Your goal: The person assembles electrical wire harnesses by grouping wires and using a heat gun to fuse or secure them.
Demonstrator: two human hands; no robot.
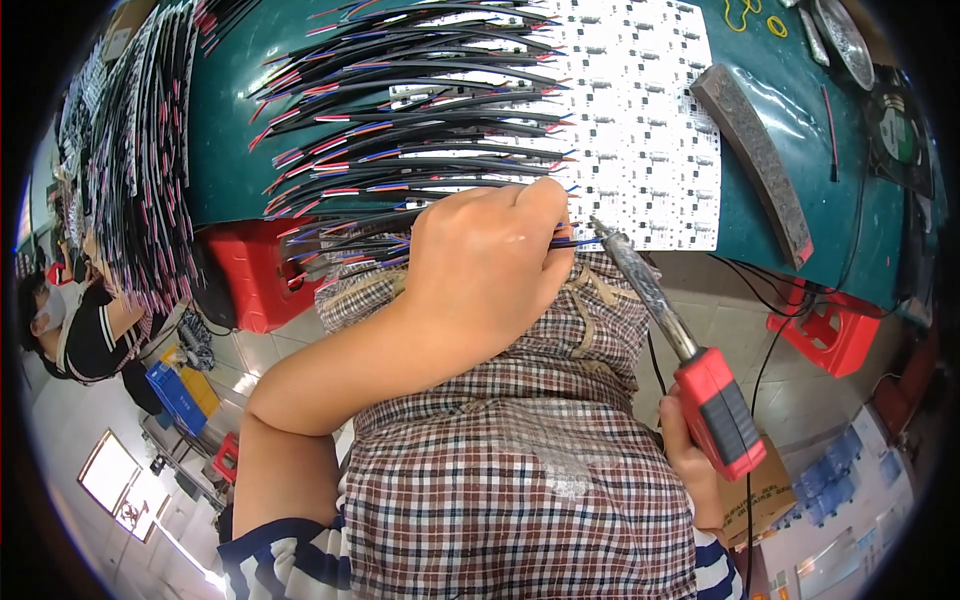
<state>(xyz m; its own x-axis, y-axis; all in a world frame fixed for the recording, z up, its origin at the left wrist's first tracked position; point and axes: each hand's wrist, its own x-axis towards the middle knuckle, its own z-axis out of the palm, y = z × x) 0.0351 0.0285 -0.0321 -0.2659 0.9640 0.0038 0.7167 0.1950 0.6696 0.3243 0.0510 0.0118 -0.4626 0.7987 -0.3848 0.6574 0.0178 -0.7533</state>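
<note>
My left hand [480, 255] is closed in a pinch on a black cable [563, 242], its thin coloured wire ends pointing right at the near edge of a white circuit board panel [645, 130]. Most of that cable is hidden under the hand. Low on the right, my right hand [688, 465] grips a soldering iron [722, 412] with a red and black handle. The iron's metal tip slants up to the panel's near edge, close to the wire ends. Many black cables [440, 108] lie in rows across the panel's left part, red, white and blue wires showing at their ends.
A heavy grey bar [755, 160] rests against the panel's right side on the green table [225, 120]. Further right are a loose wire [831, 130] and a small fan [900, 130]. More cables [145, 170] hang off the left edge. Red stools [255, 275] stand below; a person [95, 330] sits far left.
</note>
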